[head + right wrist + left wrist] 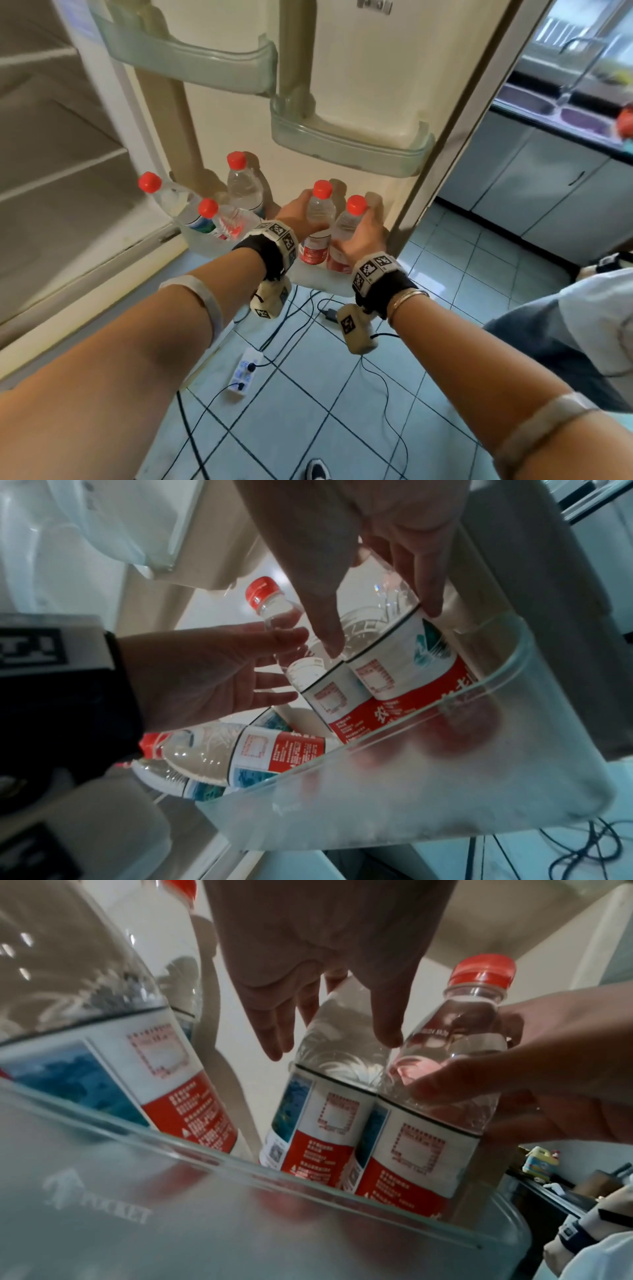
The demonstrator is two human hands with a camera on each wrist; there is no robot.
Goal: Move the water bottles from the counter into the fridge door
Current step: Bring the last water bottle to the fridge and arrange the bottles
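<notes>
The frosted bottom bin point(315, 279) of the open fridge door holds several red-capped water bottles. Two stand upright side by side at its right end. My left hand point(294, 214) lies loosely around the left one point(320, 209), fingers straight and spread, as the right wrist view shows point(212, 669). My right hand point(363, 240) grips the right one point(349, 222), thumb in front and fingers behind point(548, 1056). Another bottle point(243, 185) stands upright further left. Two more point(164, 195) point(222, 219) lean at the bin's left end.
Two empty green door shelves point(191, 61) point(346, 150) hang above the bin. Fridge interior shelves point(51, 137) are at the left. A power strip point(245, 371) and cables lie on the tiled floor below. Kitchen cabinets point(548, 192) and a sink stand at the right.
</notes>
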